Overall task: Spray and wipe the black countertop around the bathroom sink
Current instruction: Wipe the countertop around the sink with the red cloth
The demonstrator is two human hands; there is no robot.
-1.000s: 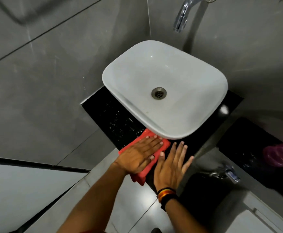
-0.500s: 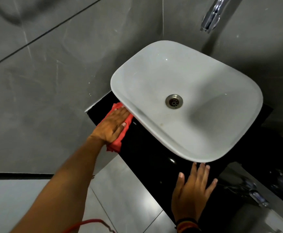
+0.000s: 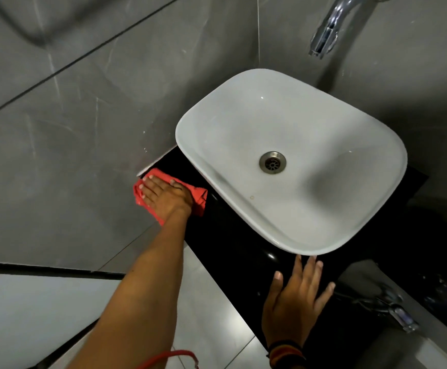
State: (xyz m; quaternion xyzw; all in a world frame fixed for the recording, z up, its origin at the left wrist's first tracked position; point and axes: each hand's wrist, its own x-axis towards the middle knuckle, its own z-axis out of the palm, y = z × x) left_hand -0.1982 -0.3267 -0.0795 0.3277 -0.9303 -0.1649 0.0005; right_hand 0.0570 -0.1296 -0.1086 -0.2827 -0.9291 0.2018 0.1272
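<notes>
Pressing hand: your left hand (image 3: 166, 198) lies flat, fingers stretched and close together, palm down on the red cloth (image 3: 199, 195); it pins the cloth by pressure and does not curl around it.
Cloth: soft, crumpled red fabric, bunched at the edges, lying on the far left corner of the tabletop (image 3: 233, 243), just beside the wall and overhanging the front edge a little.
Tabletop: glossy black stone, narrow, with a bright highlight near the front; it shows as a strip along the left and front of the sink.
Sink: your white ceramic sink (image 3: 355, 230) is a rounded square bowl, smooth, with a metal drain (image 3: 272, 162) near its middle; its rim overhangs the black surface.
Resting hand: your right hand (image 3: 294, 302) is open, fingers spread, flat on the tabletop with fingertips touching the sink's front rim; it holds nothing. A striped wristband (image 3: 286, 351) sits on the wrist.
Change: half a second ago your left hand pointed at the sink's rim; now it is turned toward the wall, with the cloth pushed into the corner. Your right hand stays in its place.
Around: a chrome tap (image 3: 327, 30) juts from the grey tiled wall (image 3: 84, 115) above the sink; a second metal fitting (image 3: 400, 314) sits low on the right.
In the way: the sink bowl hides most of the tabletop beneath it.
</notes>
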